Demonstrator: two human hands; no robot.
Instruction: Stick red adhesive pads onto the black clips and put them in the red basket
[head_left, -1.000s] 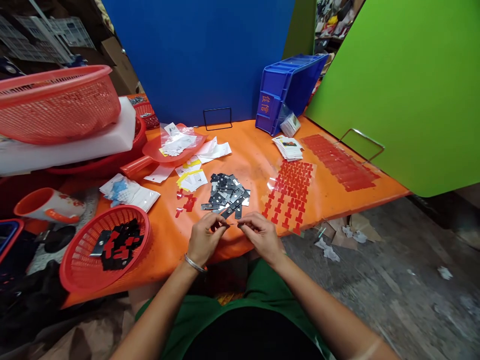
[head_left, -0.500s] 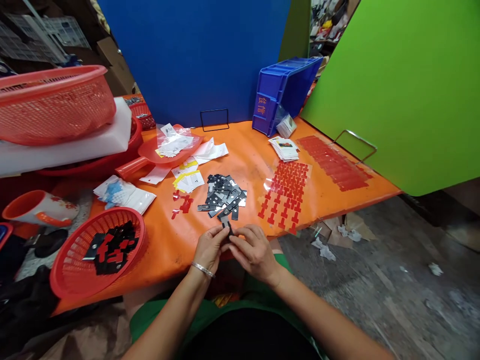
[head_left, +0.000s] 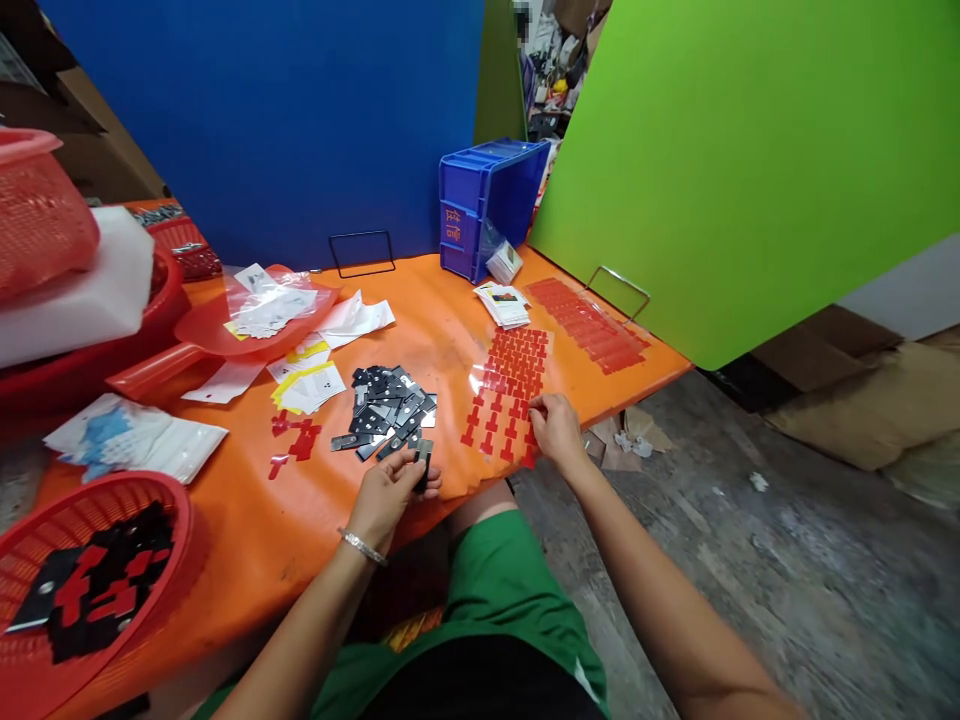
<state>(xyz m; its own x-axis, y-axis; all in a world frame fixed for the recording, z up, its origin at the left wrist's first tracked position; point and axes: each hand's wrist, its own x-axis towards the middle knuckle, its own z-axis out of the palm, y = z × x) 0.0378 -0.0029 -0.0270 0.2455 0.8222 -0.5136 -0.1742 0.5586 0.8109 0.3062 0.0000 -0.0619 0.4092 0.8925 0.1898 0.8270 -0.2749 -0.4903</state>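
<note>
A blue panel (head_left: 300,120) and a leaning green panel (head_left: 712,150) rise behind an orange-covered tabletop (head_left: 431,300), clutter (head_left: 559,85) visible between them; stained grey floor (head_left: 712,520) spreads at right, near brown cardboard (head_left: 806,350).

This looks like a small, makeshift workshop. A pile of dark flat pieces (head_left: 390,405), many of a kind, lies loose on an orange-covered table (head_left: 427,300). To the right of the pile is a sheet of red T-shaped pieces (head_left: 519,362) in rows; left of it, nearer the wearer, a red plastic basket (head_left: 185,515) holds a batch of dark and red parts (head_left: 112,585). Behind the pile, to the right, a blue plastic crate (head_left: 459,190) stands on its side, beside a large green board (head_left: 750,150). Well right of the pile, the bare grey floor (head_left: 675,560) is stained and littered with scraps (head_left: 637,440), with cardboard (head_left: 814,350) farther off.
</note>
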